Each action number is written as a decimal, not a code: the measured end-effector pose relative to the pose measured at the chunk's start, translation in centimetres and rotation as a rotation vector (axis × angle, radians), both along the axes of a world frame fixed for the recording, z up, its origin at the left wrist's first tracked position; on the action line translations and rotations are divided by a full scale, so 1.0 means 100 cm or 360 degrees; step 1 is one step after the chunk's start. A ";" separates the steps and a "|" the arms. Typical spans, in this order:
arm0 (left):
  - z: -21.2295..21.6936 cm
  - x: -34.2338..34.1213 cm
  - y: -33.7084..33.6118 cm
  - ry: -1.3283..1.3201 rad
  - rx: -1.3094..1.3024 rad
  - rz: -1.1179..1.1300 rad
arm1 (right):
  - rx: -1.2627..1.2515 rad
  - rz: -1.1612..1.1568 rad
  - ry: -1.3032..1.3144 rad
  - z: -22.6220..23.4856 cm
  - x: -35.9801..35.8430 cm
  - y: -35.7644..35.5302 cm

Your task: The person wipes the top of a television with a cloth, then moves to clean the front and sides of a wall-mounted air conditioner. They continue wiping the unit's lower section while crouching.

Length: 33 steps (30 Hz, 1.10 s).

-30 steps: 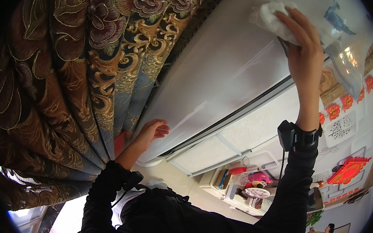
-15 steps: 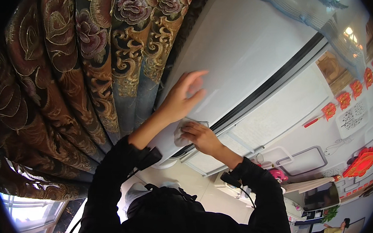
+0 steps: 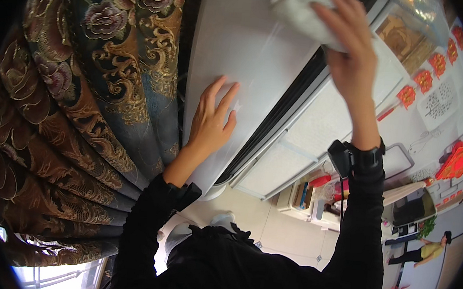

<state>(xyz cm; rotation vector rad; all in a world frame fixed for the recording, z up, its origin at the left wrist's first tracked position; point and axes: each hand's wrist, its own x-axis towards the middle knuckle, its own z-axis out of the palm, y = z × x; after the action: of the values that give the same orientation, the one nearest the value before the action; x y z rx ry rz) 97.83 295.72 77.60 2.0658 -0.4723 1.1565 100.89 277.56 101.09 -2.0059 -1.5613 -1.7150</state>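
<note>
A tall, glossy white appliance (image 3: pixel 249 53) with a dark seam (image 3: pixel 289 103) along one side stands before me. My left hand (image 3: pixel 211 124) is on or just over its pale side, fingers spread and holding nothing. Farther up, my right hand (image 3: pixel 352 56) grips a pale, crumpled cloth (image 3: pixel 304 11) against the upper part of the appliance. The cloth and the right fingers are blurred, and the cloth's far end reaches the top of the picture.
Heavy embroidered curtains (image 3: pixel 100 80) hang close along the left. White-framed panels (image 3: pixel 305 134) stand right of the appliance. Beyond lie a low white shelf unit (image 3: pixel 321 219) with small items, pale floor tiles (image 3: pixel 274 229) and another person (image 3: pixel 424 250) at far right.
My right hand has carried the cloth from the appliance's lower part up to its upper part. My left hand has shifted slightly left and down, and the whole view has turned a little.
</note>
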 end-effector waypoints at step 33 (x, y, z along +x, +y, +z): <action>-0.062 -0.032 -0.001 0.0401 -0.0349 -0.0324 | 0.1806 0.0103 0.1204 -0.071 0.115 -0.134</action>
<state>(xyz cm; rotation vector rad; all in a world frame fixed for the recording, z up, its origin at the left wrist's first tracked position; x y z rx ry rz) 94.60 295.62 71.40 1.8907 -0.4029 0.7798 112.39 264.18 93.95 -1.5694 -0.2544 -1.1066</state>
